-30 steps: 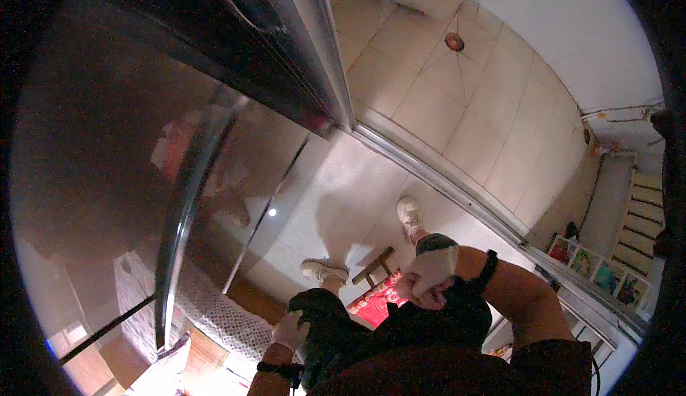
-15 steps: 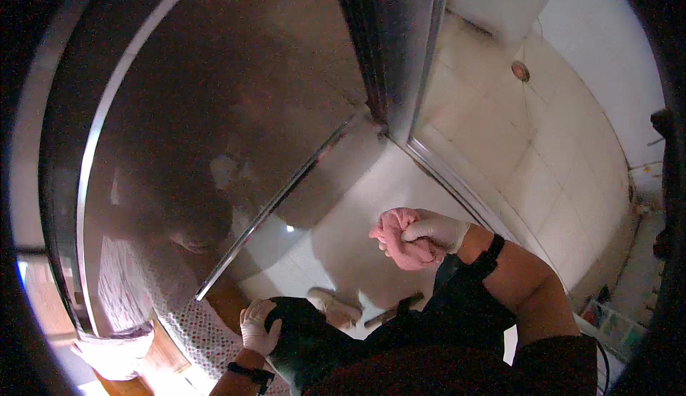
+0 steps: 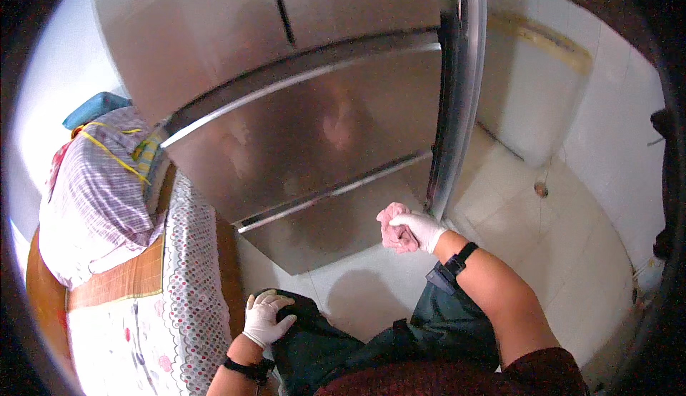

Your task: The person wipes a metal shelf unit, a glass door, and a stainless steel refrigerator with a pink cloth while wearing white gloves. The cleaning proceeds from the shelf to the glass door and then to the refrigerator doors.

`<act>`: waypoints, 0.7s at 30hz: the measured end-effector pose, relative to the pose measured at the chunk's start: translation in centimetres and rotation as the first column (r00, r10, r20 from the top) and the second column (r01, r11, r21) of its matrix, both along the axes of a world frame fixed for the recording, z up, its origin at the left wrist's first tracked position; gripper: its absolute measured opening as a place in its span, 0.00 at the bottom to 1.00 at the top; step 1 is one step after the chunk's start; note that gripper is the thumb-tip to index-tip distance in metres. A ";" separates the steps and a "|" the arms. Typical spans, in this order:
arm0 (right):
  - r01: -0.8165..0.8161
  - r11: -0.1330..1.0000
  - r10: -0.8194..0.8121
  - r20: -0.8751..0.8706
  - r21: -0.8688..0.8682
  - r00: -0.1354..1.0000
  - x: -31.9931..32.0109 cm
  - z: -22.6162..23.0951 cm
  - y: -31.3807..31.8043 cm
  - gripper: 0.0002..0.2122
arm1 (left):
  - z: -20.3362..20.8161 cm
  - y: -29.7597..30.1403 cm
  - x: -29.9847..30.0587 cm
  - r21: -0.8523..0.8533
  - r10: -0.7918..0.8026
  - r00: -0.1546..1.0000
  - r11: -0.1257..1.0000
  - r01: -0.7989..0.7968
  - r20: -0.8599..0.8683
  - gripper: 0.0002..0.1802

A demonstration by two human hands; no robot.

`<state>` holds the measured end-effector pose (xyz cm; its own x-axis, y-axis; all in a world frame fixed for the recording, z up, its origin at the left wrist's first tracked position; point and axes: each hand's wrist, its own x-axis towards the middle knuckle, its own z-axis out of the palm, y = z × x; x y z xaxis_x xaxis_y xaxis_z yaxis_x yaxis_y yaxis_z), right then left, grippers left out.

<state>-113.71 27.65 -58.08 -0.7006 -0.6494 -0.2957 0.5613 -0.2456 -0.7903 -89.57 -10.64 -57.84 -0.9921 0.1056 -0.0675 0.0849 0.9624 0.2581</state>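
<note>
My right hand (image 3: 424,231), in a white glove, is closed around a crumpled pink cloth (image 3: 397,230) above the tiled floor, in front of a shiny brown metal refrigerator (image 3: 300,132). The cloth appears apart from the refrigerator's lower drawer front. On my left knee rests my left hand (image 3: 265,319), also gloved in white, its fingers spread and nothing in it. Both wrists carry dark bands. The drawer fronts, edged with pale strips, show blurred reflections of my hands.
Close by at left stands a sofa or bench (image 3: 161,274) with a dotted white cover. A plaid cloth bundle (image 3: 100,196) lies on it. Past the metal door frame (image 3: 457,103) at right are a white bin-like block (image 3: 536,89) and a round floor drain (image 3: 541,189).
My view has lifted, bringing in more of the refrigerator front and the covered seat. The right hand still grips the pink cloth; the left stays on the knee.
</note>
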 end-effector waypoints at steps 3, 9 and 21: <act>-0.029 1.000 0.029 -0.257 0.004 0.966 1.7 6.3 -0.4 0.16 | 2.6 -2.6 -0.1 0.182 -0.019 0.945 0.982 -0.043 0.327 0.32; 0.031 0.942 -0.179 -0.421 -0.335 0.889 -0.9 9.8 -0.2 0.16 | 7.3 2.1 -3.7 0.116 -0.108 0.940 0.991 0.073 0.323 0.36; 0.496 0.829 -0.449 -0.837 -0.259 0.314 -6.7 16.9 -9.3 0.17 | 5.7 0.5 -11.3 0.308 -0.204 0.922 0.946 0.099 0.329 0.33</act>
<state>-120.38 18.32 -41.20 -0.7811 -0.1250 0.6118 -0.5859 -0.1923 -0.7873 -100.90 -10.14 -52.10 -0.8791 0.3188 -0.3542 0.0767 0.8283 0.5551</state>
